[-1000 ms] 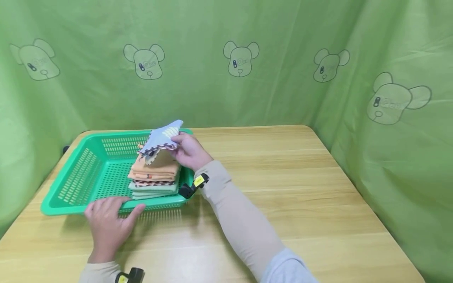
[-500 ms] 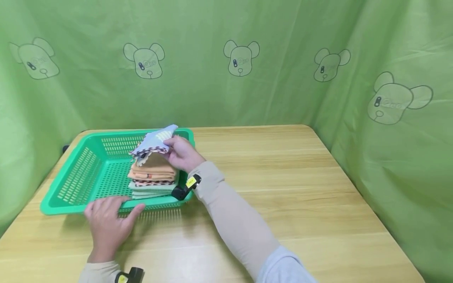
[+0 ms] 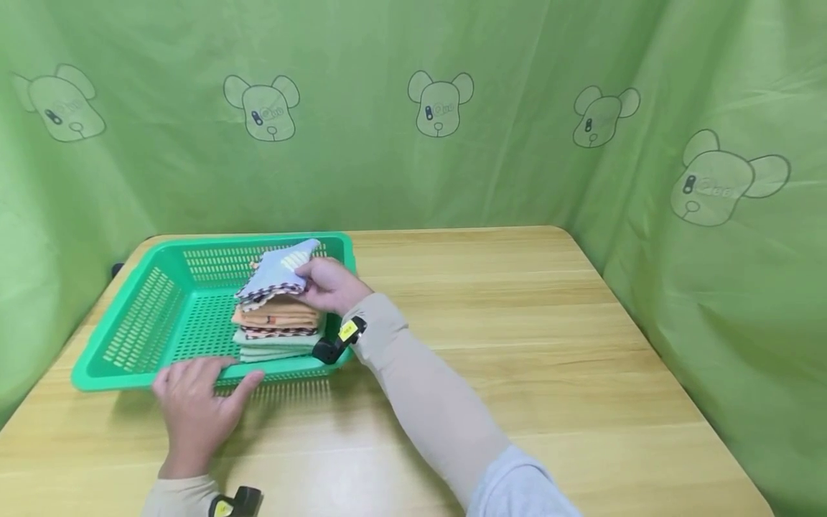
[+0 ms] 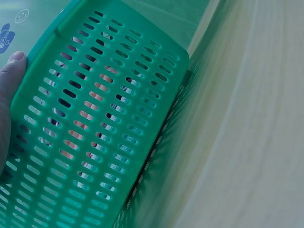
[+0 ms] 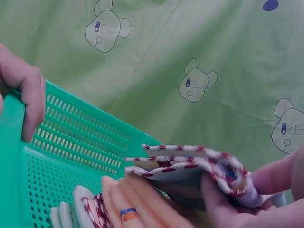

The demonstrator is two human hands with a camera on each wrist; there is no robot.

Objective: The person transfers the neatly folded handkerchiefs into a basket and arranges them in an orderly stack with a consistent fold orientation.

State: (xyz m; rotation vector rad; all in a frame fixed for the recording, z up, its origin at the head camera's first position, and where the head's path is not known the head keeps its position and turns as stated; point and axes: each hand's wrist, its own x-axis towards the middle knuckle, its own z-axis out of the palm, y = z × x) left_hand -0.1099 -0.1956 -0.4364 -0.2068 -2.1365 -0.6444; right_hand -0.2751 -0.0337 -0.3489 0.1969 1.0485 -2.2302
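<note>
My right hand (image 3: 336,283) pinches a folded light-blue towel (image 3: 276,268) by its right side, thumb on top. In the right wrist view, the folded towel (image 5: 190,161) shows layered edges with dark-red and white stitching. It is just over a stack of folded towels (image 3: 279,314), peach above and pale green below; whether it touches them is hard to tell. The stack stands at the right end of a green plastic basket (image 3: 123,384). My left hand (image 3: 197,409) grips the basket's near rim, fingers hooked over it and thumb outside.
A wooden table (image 3: 517,345) carries the basket near its far left corner. Green curtain cloth (image 3: 362,165) with printed bear heads hangs behind and along both sides. Slotted basket walls (image 4: 95,104) stand around the towels.
My right hand has brought the blue towel down and slightly left, onto or close above the stack. The left hand keeps its grip on the basket rim.
</note>
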